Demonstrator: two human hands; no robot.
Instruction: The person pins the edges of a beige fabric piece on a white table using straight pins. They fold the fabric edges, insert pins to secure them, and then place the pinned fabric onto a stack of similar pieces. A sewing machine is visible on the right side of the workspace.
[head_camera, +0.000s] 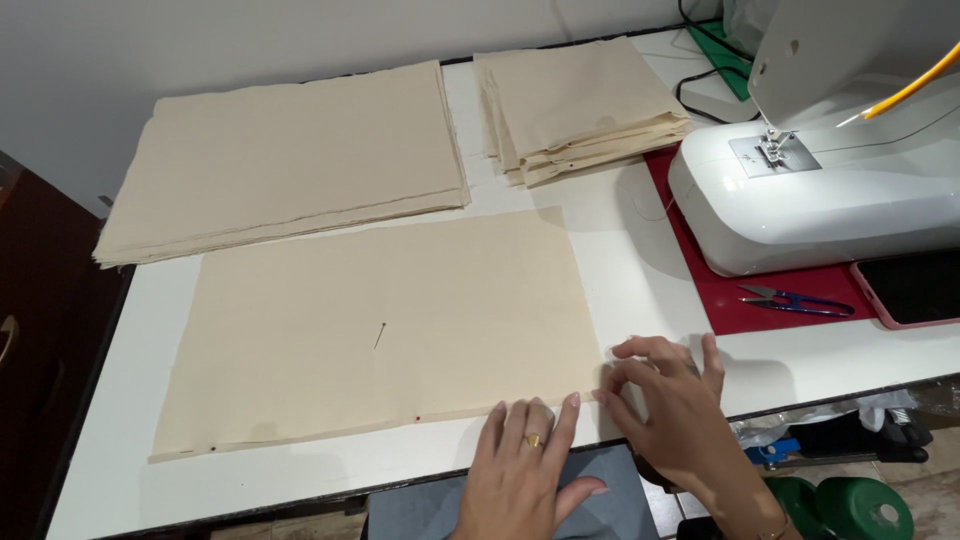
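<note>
Both hands worked at the near right corner of a flat beige cloth piece (390, 320) that lay on the white worktop (640, 270). The left hand (525, 470) lay flat with its fingers spread, pressing on the near edge of the cloth; it held nothing, and a ring was on one finger. The right hand (670, 400) was just beside it, fingers curled, and its fingertips pinched the corner of the cloth. A thin pin (381, 335) lay on the cloth, away from the hands toward the left and farther from the person.

Beyond the cloth piece, far from the hands, was a wide stack of beige fabric (290, 155). To the right of it was a smaller folded stack (575, 105). Beyond the right hand stood a white sewing machine (820, 200) on a red mat (730, 300). Blue thread snips (795, 300) lay on this mat, a little beyond the right hand, and a phone in a pink case (915, 288) lay farther to the right, near the snips.
</note>
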